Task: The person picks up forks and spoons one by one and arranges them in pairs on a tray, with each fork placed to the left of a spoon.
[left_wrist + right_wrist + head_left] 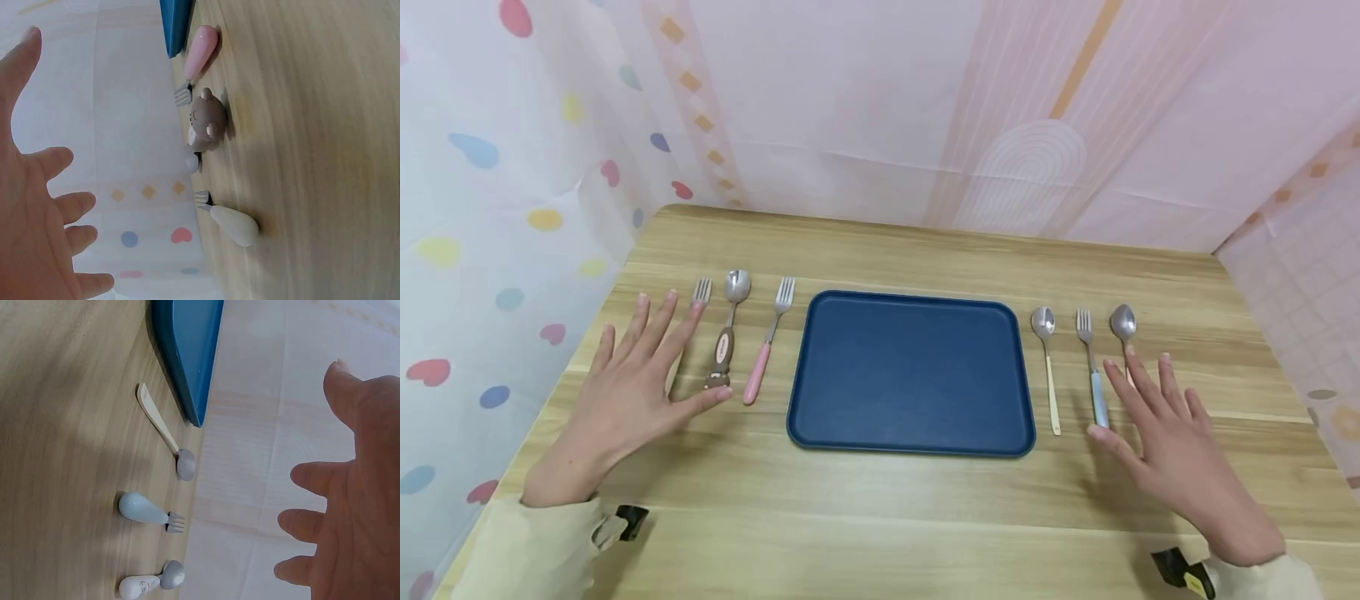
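Observation:
My left hand (636, 383) hovers with spread fingers over the left cutlery and holds nothing. Beneath it lies a fork with a white handle (235, 225), partly hidden in the head view. Beside that are a spoon with a brown bear handle (723, 350) and a fork with a pink handle (758, 373). On the other side my right hand (1180, 450) is also spread above the table, empty. Near its fingers lie a blue-handled fork (1098, 398) and a white-handled spoon (142, 585), whose handle the hand mostly covers in the head view. A cream-handled spoon (1051, 392) lies further in.
A dark blue rectangular tray (910, 446) lies flat between the two cutlery groups. The wooden table (880, 533) ends at a patterned curtain (850, 100) behind, with more curtain along the left and right sides.

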Motion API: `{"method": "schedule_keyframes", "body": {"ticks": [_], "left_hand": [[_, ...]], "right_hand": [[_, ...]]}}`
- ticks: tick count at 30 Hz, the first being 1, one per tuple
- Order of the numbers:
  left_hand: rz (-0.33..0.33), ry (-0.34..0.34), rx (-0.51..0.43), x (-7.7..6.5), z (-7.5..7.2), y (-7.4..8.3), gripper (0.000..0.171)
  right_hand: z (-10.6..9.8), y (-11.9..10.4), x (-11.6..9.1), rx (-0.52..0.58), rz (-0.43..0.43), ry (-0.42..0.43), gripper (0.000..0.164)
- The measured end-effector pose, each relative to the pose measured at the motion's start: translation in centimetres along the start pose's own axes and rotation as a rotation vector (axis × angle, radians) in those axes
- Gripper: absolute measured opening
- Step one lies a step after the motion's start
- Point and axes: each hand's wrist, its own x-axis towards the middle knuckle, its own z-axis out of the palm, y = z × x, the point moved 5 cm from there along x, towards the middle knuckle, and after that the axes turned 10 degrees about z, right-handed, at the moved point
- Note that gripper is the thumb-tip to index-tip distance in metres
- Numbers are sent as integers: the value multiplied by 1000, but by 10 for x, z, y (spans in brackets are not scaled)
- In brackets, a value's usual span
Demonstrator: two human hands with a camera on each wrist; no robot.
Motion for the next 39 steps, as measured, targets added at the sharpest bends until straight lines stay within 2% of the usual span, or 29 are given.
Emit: {"method": "schedule_keyframes", "body": {"ticks": [6, 10, 16, 22, 27, 32, 35, 39], "left_hand": [[13, 3, -50, 2, 6, -6, 98], [1, 18, -94, 5, 9, -16, 94], [-122, 95, -207, 6, 6, -41, 76], [-238, 76, -199, 5, 4, -66, 64], [-280, 96, -213, 3, 7, -77, 54], [-325, 66, -227, 6, 23, -84, 46], [-340, 24, -228, 10, 30, -83, 45], [-327, -8, -207, 15, 30, -77, 42]], "right_hand": [[1, -3, 5, 9, 17, 3, 78], [2, -6, 11, 48, 29, 19, 77], [6, -13, 20, 118, 18, 42, 68], [9, -23, 31, 186, -30, 79, 53], [16, -29, 43, 212, 23, 11, 45], [23, -31, 55, 217, 64, -54, 31], [29, -32, 62, 200, 98, -91, 27], [40, -36, 67, 191, 130, -144, 30]]}}
